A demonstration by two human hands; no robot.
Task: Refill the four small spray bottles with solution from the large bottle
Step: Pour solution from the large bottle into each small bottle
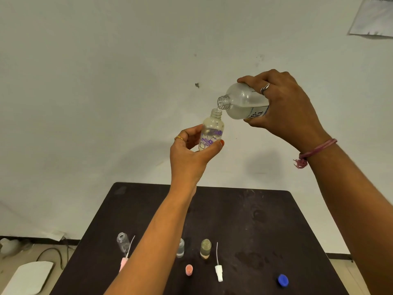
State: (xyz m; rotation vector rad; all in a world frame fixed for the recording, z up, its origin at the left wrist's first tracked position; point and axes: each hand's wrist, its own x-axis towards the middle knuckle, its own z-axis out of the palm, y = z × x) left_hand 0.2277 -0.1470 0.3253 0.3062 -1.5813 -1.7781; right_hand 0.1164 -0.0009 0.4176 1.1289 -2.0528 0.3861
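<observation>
The right hand point(282, 107) grips the large bottle point(242, 103) round its body, tipped so its neck sits just above the mouth of the flower-printed spray bottle point(211, 132). The left hand point(191, 150) pinches that bottle low, held above the table's point(255, 220) far edge. Both bottles look like light, smooth plastic, probably slippery when wet, so a mid-body hold seems safest.

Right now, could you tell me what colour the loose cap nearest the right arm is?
Blue cap, clearest in the head view.
</observation>
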